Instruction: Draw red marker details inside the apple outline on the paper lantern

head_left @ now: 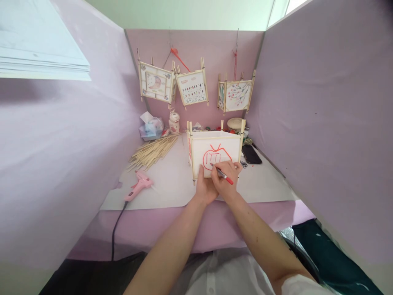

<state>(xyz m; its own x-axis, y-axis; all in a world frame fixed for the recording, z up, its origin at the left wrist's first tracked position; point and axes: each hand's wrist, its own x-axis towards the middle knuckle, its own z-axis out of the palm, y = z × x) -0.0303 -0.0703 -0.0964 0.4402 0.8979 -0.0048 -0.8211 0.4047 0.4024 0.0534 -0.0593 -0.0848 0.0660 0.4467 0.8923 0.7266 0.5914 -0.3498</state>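
A paper lantern (198,145) with a frame of thin wooden sticks stands upright in front of me. Its front panel carries a red outline drawing of a rounded shape with short lines inside. My left hand (206,188) grips the lantern's lower edge, its thumb on the front panel and its other fingers hidden below. A red marker (225,176) is pinched in my right hand (226,176), the tip at the drawing's lower part. That hand rests against the panel's lower right.
Bamboo sticks (155,151) and a pink glue gun (139,185) lie left. Behind are a tissue pack (151,128) and a figurine (174,121). A phone (251,154) and scissors (244,164) lie right. Finished lanterns (193,88) hang at the back; purple sheets (307,90) enclose the sides.
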